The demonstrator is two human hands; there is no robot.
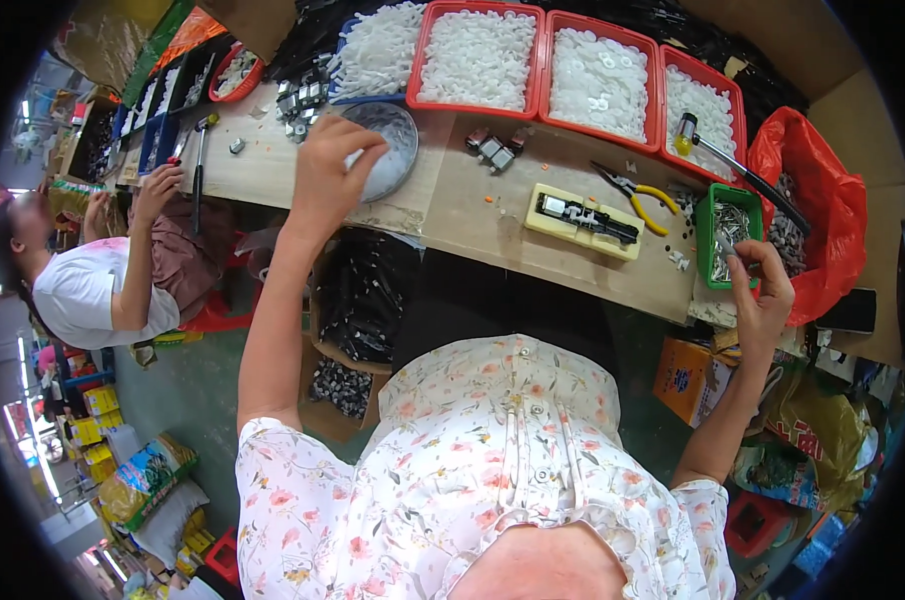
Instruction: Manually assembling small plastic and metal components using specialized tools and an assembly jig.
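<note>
My left hand (335, 168) is over the left edge of a round bowl (410, 150) smeared inside with a white paste-like substance. Its thumb and fingertips are pinched together; whatever they hold is hidden. On the right, my right hand (765, 292) is beside a green basket (710, 225) of small metal pins. A small, pale pin-like piece (725, 244) is between its thumb and fingers. Between the two hands a cream-yellow block fixture (545, 240) lies on the table, with a black and silver mechanism (585, 218) set in it.
Red trays (546, 70) of white plastic parts line the back. Yellow-handled pliers (651, 208) and a hammer (738, 170) lie at the right, near a red bag (833, 210). Metal assemblies (495, 150) rest mid-table. Below stands a box of black parts (363, 290). A co-worker (103, 285) sits left.
</note>
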